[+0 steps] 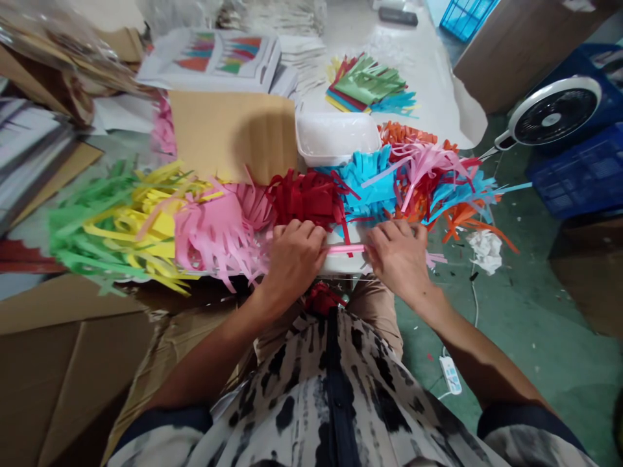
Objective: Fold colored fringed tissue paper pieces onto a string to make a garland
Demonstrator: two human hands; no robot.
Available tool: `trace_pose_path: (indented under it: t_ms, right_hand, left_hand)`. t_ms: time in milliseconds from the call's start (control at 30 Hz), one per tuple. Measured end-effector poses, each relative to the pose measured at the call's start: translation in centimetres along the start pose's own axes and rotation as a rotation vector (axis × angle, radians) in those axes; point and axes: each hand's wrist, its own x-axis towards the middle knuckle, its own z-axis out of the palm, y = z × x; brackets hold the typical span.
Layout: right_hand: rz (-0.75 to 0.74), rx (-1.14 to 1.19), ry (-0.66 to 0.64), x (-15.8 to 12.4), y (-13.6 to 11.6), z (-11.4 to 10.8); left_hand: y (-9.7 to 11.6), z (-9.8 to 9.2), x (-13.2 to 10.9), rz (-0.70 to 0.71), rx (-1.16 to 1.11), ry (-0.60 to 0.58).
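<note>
A narrow pink paper roll (344,249) lies across the table's front edge between my hands. My left hand (296,256) has its fingers curled over the roll's left end, and my right hand (399,256) closes on the right end. Dark red fringed paper (309,198) sits just beyond my left hand. Blue fringed paper (368,181) is beyond my right hand. To the left are pink fringed paper (209,230), yellow fringed paper (153,217) and green fringed paper (90,224). Mixed orange, pink and blue fringes (433,168) pile up at the right.
Behind the fringes stand a brown cardboard piece (233,133) and a white tray (337,139). More cut paper (367,84) lies farther back. A round fan (553,117) is at the right, above blue crates (579,172). Cardboard boxes (63,383) are at the lower left.
</note>
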Motion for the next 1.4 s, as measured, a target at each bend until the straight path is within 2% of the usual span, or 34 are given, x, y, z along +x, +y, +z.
trace_pose_path:
  t_ms: [100,167,233,333,433,500,567,633,700,800,900,967,1133,1400]
  right_hand:
    - [-0.188,0.025,0.058,-0.8,-1.0,0.8]
    - [-0.243,0.038,0.061,-1.5,-1.0,1.5]
    - [-0.229,0.041,0.066,-2.5,-0.2,2.3]
    - [-0.186,0.045,0.059,-4.0,2.0,3.2]
    - [-0.144,0.048,0.032,-5.0,3.6,3.4]
    - [-0.151,0.053,0.036,-5.1,3.8,3.0]
    - [-0.167,0.065,0.056,-4.7,3.5,2.4]
    - [-0.167,0.078,0.059,-4.1,3.0,1.8]
    - [-0.156,0.084,0.046,-3.5,2.7,1.2]
    - [-0.152,0.076,0.008,-2.8,2.7,0.6]
    - [-0.141,0.064,-0.021,-2.5,2.7,0.1]
    - [-0.131,0.069,-0.018,-2.4,2.5,0.0]
    - [-0.153,0.121,0.048,-1.9,1.6,0.3]
    - [-0.105,0.124,0.018,-0.6,1.3,1.7]
  left_hand:
    - [1.2,0.6,-0.2,0.232,-0.005,0.012]
    - [1.5,1.2,-0.6,0.310,0.006,-0.013]
    - [1.1,1.7,-1.2,0.310,0.008,0.000]
    - [-0.7,1.9,-2.4,0.312,-0.034,0.051]
    - [-3.1,1.2,-3.4,0.288,-0.072,0.109]
    - [-4.0,0.3,-3.5,0.219,-0.041,0.160]
    - [-3.8,-0.5,-3.1,0.141,0.013,0.224]
    - [-2.6,-0.9,-2.4,0.139,0.024,0.247]
    - [-0.8,-0.8,-1.5,0.223,-0.015,0.192]
    - [1.4,0.2,-0.1,0.312,-0.019,0.042]
    - [2.1,1.1,0.7,0.306,0.027,-0.083]
    - [2.0,1.4,0.8,0.297,0.043,-0.121]
    - [1.7,1.5,0.7,0.266,0.032,-0.131]
    - [1.1,2.7,0.8,0.213,-0.017,-0.042]
